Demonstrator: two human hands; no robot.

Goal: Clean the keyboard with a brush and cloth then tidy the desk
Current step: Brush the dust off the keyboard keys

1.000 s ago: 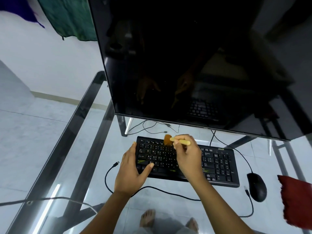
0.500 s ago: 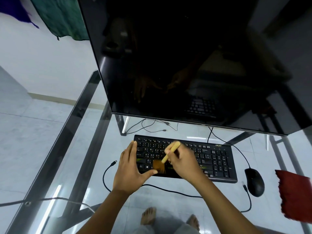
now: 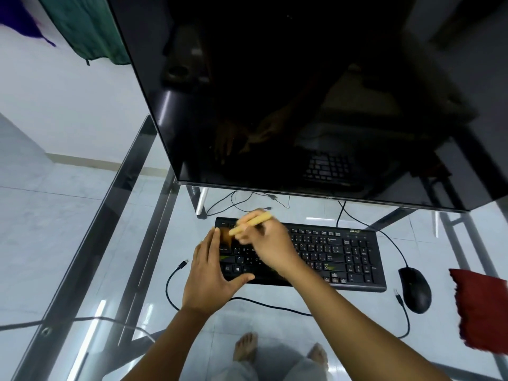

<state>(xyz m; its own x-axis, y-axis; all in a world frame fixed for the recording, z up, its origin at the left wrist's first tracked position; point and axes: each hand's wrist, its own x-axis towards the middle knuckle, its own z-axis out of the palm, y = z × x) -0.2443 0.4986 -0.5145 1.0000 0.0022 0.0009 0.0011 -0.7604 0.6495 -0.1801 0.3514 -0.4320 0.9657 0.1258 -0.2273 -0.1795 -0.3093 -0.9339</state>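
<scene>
Black keyboard [image 3: 330, 254] lies flat on the glass bench [image 3: 137, 270], just in front of the dark monitor [image 3: 302, 92]. The right hand [image 3: 268, 244] is closed around a yellow-handled brush [image 3: 250, 223], bristles blurred over the keyboard's upper-left keys. The left hand [image 3: 211, 273] lies open at the keyboard's left end, thumb on its front edge, holding nothing. A black mouse [image 3: 415, 288] sits just right of the keyboard; a red cloth [image 3: 481, 306] lies at the bench's right edge.
</scene>
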